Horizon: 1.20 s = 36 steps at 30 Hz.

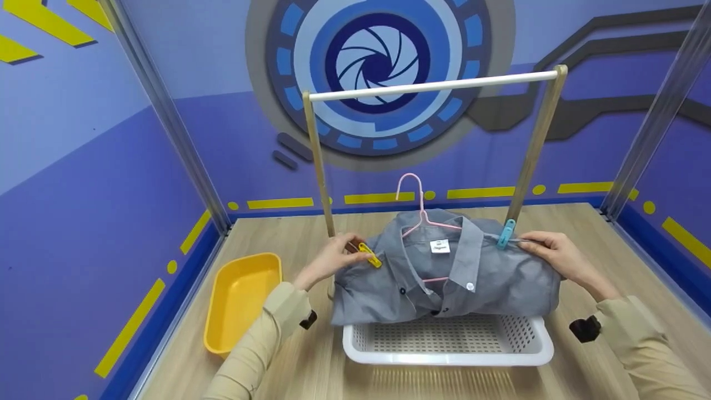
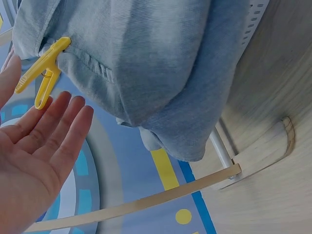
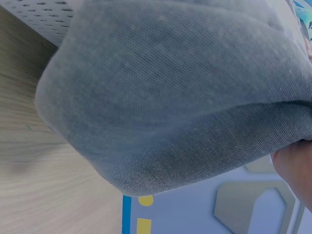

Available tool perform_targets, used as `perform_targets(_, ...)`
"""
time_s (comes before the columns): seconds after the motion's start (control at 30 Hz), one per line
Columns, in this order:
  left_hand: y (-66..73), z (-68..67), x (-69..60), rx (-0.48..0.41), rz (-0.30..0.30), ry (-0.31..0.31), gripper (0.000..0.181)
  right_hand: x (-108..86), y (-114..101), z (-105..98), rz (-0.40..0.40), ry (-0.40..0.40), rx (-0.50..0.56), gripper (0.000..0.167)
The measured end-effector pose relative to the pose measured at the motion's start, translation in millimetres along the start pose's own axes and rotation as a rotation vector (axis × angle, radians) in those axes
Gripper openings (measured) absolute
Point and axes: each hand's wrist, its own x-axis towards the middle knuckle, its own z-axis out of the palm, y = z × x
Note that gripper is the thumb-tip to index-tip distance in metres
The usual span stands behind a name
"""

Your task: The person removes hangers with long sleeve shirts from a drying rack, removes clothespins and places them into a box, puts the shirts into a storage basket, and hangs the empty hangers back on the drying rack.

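A grey collared shirt (image 1: pixel 500 278) lies draped over a white basket, with a pink hanger (image 1: pixel 422 214) inside its neck. Its hook stands up above the collar. On the left shoulder sits a yellow clip (image 1: pixel 370 255); a teal clip (image 1: pixel 506 234) grips the right shoulder. My left hand (image 1: pixel 333 258) has thumb and index finger at the two handles of the yellow clip (image 2: pixel 46 68), the other fingers extended in the left wrist view. My right hand (image 1: pixel 561 255) pinches the shirt's shoulder just right of the teal clip; cloth hides its fingertips in the right wrist view.
The white perforated basket (image 1: pixel 450 358) stands under the shirt. Behind it rises a wooden rack with a white rail (image 1: pixel 433 87). A yellow tray (image 1: pixel 210 328) lies to the left on the wooden table (image 1: pixel 311 364). Patterned panels enclose the back and sides.
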Motion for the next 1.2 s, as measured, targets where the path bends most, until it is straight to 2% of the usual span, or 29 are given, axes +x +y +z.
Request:
perform_targets(0.1,1.6,-0.2,-0.2,0.022,-0.022,0.007,0.027,0.0,0,0,-0.001,-0.001,0.000,0.013)
perform_targets(0.23,4.2,-0.1,0.6,0.007,-0.048,0.019,0.024,0.0,0,0,-0.001,0.003,0.020,0.013)
perform_targets(0.43,7.3,3.3,2.4,-0.022,-0.057,0.084,0.020,0.3,1,1,-0.020,0.010,0.024,0.012)
perform_targets(0.83,14.9,10.2,-0.1,0.025,0.021,0.275,0.009,0.4,1,2,-0.030,0.004,0.023,0.012)
perform_targets(1.03,14.2,11.8,-0.6,-0.026,0.046,0.313,0.006,0.0,1,2,-0.030,0.009,0.012,0.012)
perform_targets(1.2,12.5,11.0,0.7,0.011,0.074,0.349,0.004,-1.4,1,3,-0.020,0.003,0.030,0.013)
